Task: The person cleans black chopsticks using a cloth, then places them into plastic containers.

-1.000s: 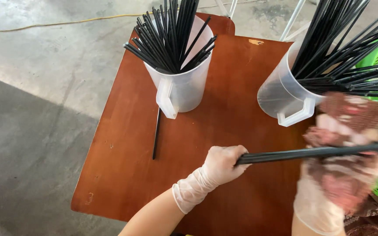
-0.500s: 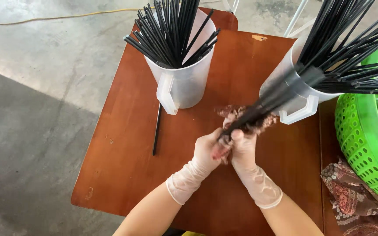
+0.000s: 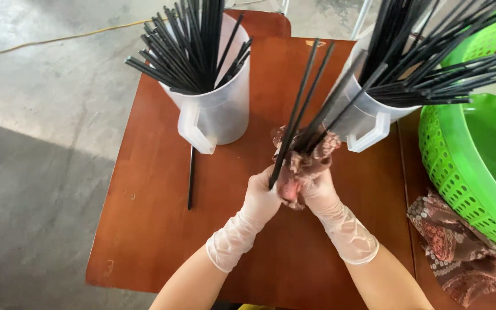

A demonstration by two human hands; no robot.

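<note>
Gloved left hand [image 3: 262, 198] and right hand [image 3: 317, 186]: fingers closed on thin black chopsticks [image 3: 308, 100], wrapped in patterned cloth [image 3: 302, 158], above glossy wooden table [image 3: 144, 229].

no pkgs, labels, signs or screens visible.

Two stick-filled jugs [image 3: 219, 115] [image 3: 363, 115] block the far side; bare table [image 3: 144, 241] lies open at left
</note>
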